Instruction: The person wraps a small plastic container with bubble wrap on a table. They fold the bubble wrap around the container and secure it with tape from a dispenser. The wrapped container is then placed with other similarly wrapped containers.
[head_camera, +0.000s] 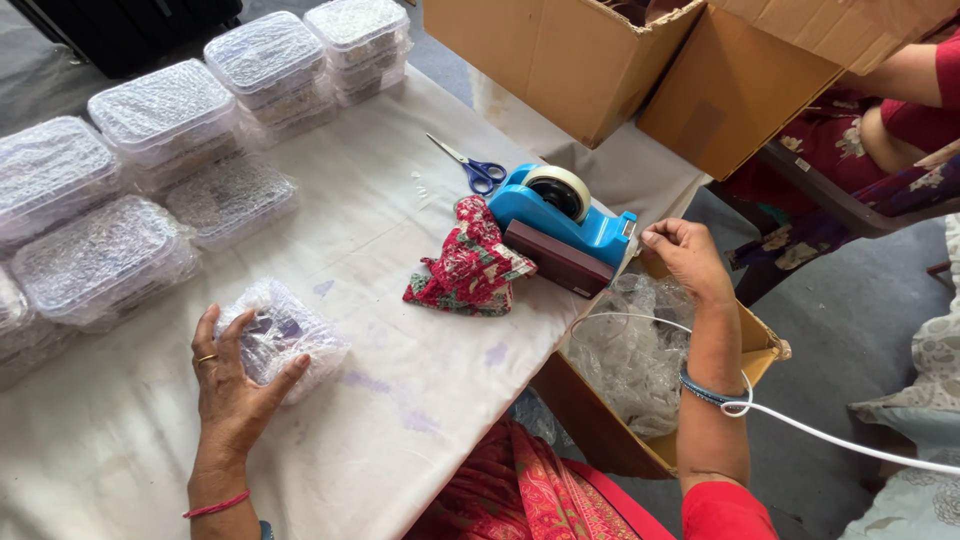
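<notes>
My left hand (232, 385) rests on a small box wrapped in bubble wrap (285, 335), pressing it onto the white-covered table (400, 420). Over at the table's right edge, my right hand (685, 255) pinches the end of the tape at the cutter of a blue tape dispenser (560, 212). The strip itself is too thin to make out. A white cable (800, 425) loops over my right wrist.
Bubble-wrapped plastic boxes (160, 115) are stacked along the far left. Blue-handled scissors (478, 170) and a red patterned cloth (470, 265) lie by the dispenser. An open carton with bubble wrap (640, 370) sits below the table edge. Large cardboard boxes (580, 60) and another person (920, 100) are at the far right.
</notes>
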